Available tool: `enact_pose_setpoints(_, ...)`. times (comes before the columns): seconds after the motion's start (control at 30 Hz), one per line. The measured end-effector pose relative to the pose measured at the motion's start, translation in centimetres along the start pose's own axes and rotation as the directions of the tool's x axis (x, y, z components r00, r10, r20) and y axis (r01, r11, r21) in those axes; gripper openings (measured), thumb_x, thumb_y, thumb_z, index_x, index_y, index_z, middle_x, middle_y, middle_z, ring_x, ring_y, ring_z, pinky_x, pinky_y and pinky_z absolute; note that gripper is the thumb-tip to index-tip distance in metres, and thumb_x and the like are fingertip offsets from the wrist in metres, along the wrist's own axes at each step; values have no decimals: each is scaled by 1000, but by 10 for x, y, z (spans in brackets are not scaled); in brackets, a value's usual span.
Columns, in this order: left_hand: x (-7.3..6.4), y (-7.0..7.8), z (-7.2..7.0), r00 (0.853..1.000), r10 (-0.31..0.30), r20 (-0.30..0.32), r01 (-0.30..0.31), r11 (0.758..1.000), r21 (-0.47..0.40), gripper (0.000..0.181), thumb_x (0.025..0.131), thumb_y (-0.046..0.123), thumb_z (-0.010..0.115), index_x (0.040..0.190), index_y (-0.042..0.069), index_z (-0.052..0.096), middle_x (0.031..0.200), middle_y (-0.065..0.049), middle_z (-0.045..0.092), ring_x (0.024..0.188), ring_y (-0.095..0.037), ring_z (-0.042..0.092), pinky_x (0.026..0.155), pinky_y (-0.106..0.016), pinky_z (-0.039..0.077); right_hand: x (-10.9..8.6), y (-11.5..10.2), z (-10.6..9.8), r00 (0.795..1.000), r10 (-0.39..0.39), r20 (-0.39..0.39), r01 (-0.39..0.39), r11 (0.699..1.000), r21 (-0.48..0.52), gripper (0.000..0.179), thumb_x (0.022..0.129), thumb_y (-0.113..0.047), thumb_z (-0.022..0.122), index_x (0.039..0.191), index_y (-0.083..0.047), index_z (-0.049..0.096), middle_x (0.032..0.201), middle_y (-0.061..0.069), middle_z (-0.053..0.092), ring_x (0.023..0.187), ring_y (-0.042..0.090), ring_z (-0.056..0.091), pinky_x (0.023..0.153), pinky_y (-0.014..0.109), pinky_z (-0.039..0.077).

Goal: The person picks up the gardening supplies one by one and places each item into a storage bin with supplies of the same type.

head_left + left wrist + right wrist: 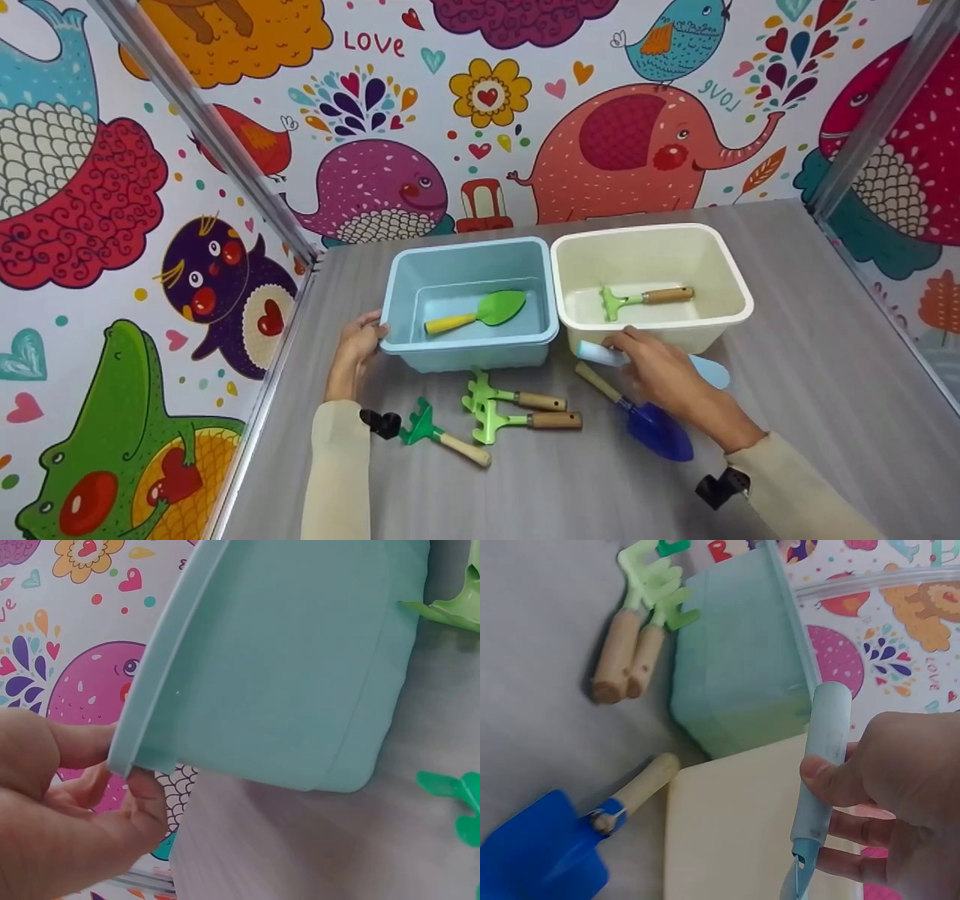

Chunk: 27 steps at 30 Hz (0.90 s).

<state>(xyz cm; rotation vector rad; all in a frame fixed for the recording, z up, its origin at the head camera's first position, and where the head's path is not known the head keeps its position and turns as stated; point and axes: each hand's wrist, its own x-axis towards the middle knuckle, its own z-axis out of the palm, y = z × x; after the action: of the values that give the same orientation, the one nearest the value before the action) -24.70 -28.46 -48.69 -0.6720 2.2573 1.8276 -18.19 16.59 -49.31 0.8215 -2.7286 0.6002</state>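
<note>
My left hand [354,352] pinches the left rim of the light blue bin [472,358], thumb on one side and fingers on the other in the left wrist view. Inside that bin lies a green trowel [501,307] with a yellow handle. My right hand [664,371] grips a light blue trowel [826,742] by its handle, just in front of the cream bin [637,259]; part of the trowel is hidden behind the hand. A light green hand rake [667,295] with a wooden handle lies in the cream bin.
A dark blue trowel [660,431] lies on the grey table [555,495] below my right hand. Two light green rakes [555,420] lie side by side before the blue bin, near a darker green rake [461,448]. Patterned walls [405,97] enclose the table behind and at the sides.
</note>
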Motion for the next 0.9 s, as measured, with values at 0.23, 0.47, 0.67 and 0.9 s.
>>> enact_pose_setpoints(0.23,1,1,0,1000,3,0,-3,1000,-6,46,103,4,45,149,-1,41,155,-21,43,136,-32,49,114,-45,41,18,-14,-14,999,21,49,-22,1000,12,42,78,5,78,114,-12,66,103,4,65,91,20,65,72,40,56)
enact_pose_setpoints(0.47,1,0,1,1000,14,7,-14,1000,-7,47,103,3,44,150,-2,39,154,-24,42,137,-35,48,114,-46,41,38,-25,-22,997,41,59,-40,999,-15,40,79,3,78,115,-12,68,100,7,66,88,23,65,70,44,57)
enact_pose_setpoints(0.67,0,-1,0,1000,6,6,-6,1000,-17,48,104,5,45,151,0,38,156,-22,41,138,-34,47,115,-45,39,54,-32,-26,995,43,89,-44,999,9,40,82,-1,78,119,-12,68,105,10,67,91,25,65,77,46,58)
enact_pose_setpoints(0.9,0,1,0,1000,-12,4,12,1000,-18,48,104,5,47,151,2,40,156,-20,41,140,-33,47,117,-44,38,69,-39,-25,992,40,122,-44,998,36,40,83,-1,77,121,-12,68,107,9,69,91,26,66,77,44,58)
